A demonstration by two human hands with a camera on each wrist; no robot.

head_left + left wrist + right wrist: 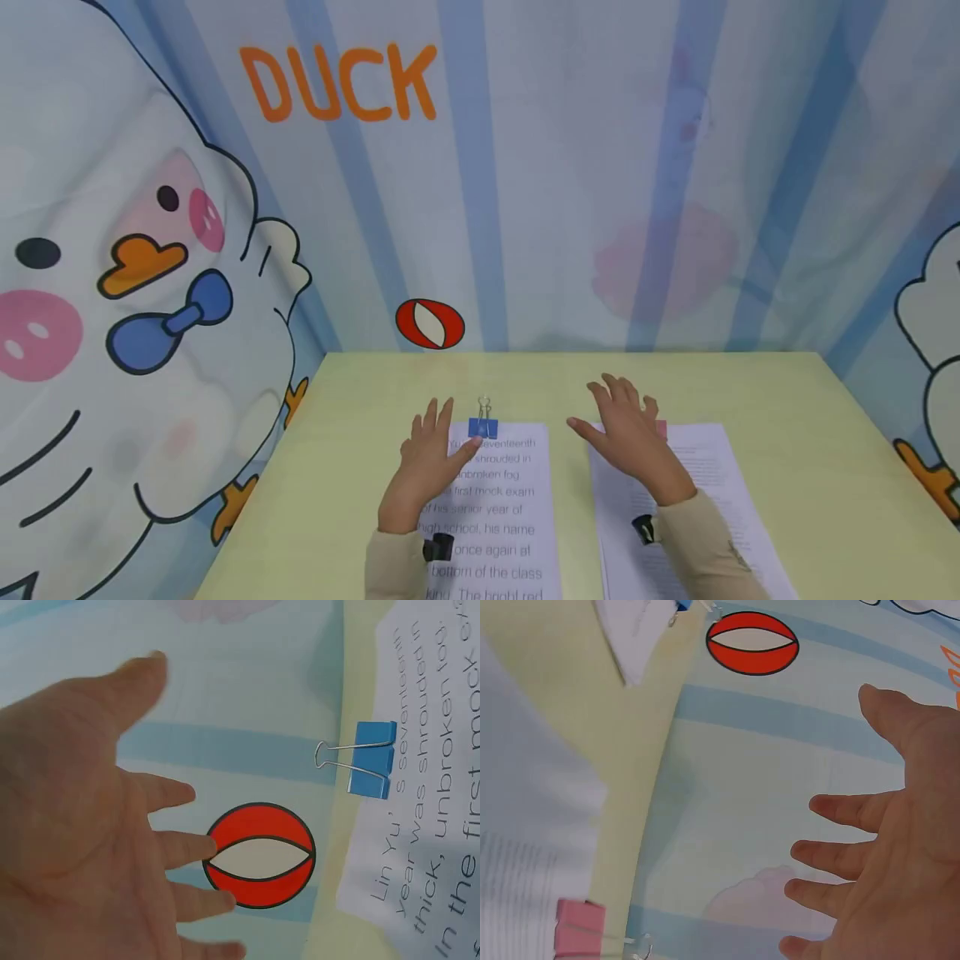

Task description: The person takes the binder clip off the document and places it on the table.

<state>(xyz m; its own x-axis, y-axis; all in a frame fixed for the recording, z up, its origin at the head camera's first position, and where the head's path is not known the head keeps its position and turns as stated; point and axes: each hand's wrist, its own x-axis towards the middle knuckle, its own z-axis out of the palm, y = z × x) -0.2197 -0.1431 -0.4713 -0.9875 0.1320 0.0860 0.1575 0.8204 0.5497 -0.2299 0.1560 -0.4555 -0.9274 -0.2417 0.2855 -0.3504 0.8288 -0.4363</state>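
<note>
In the head view my left hand (429, 467) is held over the left stack of paper (498, 517), which carries large print. A blue binder clip (482, 427) grips that stack's top edge, just beyond my left thumb. My right hand (630, 433) hovers over the upper left part of a second stack of paper (705, 475) with small print. A pink binder clip (580, 928) is on its top edge, mostly hidden behind my right hand in the head view. Both hands have their fingers spread and straight, with nothing in them.
The papers lie side by side on a pale yellow table (360, 400). Behind it hangs a striped blue curtain (540, 167) printed with ducks, a red and white ball and the word DUCK. Each wrist wears a strap with a small black piece (438, 547).
</note>
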